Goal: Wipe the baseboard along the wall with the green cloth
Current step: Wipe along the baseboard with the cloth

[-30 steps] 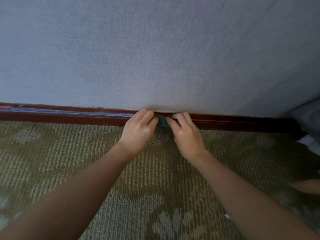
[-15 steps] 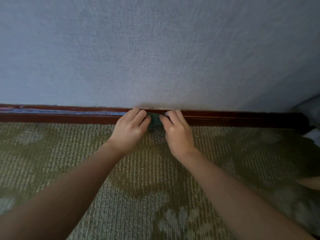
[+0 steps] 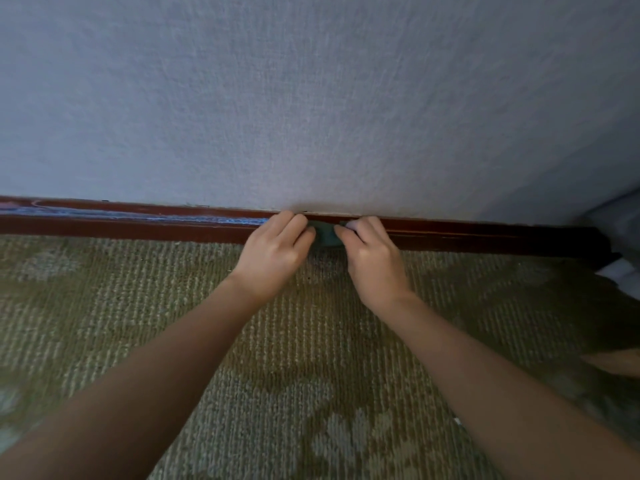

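A dark red-brown baseboard (image 3: 138, 226) runs along the foot of a pale grey wall (image 3: 311, 98). A small folded green cloth (image 3: 325, 234) is pressed against the baseboard near the middle. My left hand (image 3: 277, 249) grips the cloth's left end with curled fingers. My right hand (image 3: 372, 258) grips its right end the same way. Most of the cloth is hidden behind my fingers. A bluish sheen lies on the baseboard left of my hands.
Patterned olive and beige carpet (image 3: 311, 393) covers the floor up to the baseboard. At the far right stand a grey object (image 3: 620, 223) and something white (image 3: 620, 271) near the wall's end. A bit of skin (image 3: 616, 363) shows at the right edge.
The hands and cloth have shifted slightly left along the baseboard over the last second, then back a little right. Both hands keep their hold on the cloth.
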